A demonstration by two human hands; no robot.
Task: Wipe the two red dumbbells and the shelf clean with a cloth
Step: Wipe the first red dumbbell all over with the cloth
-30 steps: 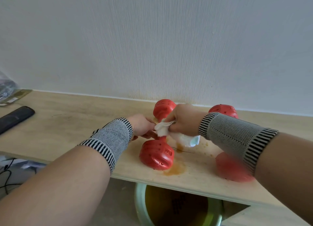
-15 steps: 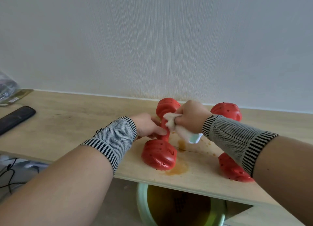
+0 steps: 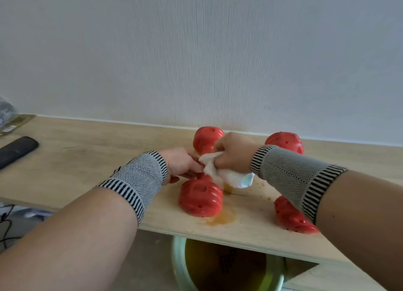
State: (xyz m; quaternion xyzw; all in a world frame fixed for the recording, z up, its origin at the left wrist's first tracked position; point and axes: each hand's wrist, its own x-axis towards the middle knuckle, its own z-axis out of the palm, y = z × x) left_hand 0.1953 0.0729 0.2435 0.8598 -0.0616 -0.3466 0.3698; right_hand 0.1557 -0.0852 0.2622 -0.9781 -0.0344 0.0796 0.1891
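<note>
Two red dumbbells lie on the light wooden shelf (image 3: pixel 91 159). The left dumbbell (image 3: pixel 200 200) points away from me, its handle hidden by both hands. My left hand (image 3: pixel 182 165) grips that handle from the left. My right hand (image 3: pixel 233 152) is closed on a white cloth (image 3: pixel 231 176) pressed against the handle and far head. The right dumbbell (image 3: pixel 292 217) lies partly behind my right forearm, its far head by the wall. Orange-brown stains (image 3: pixel 221 218) mark the shelf around the left dumbbell.
A black remote-like bar (image 3: pixel 17 151) lies at the shelf's far left, beside packaged items (image 3: pixel 8 118) at the left edge. Below the shelf's front edge stands a pale green bucket (image 3: pixel 177 255) with dark yellow liquid. A white wall runs behind the shelf. Cables hang lower left.
My right hand with the cloth has shifted a little along the handle toward the far head. The left hand keeps its grip. The view has tilted slightly.
</note>
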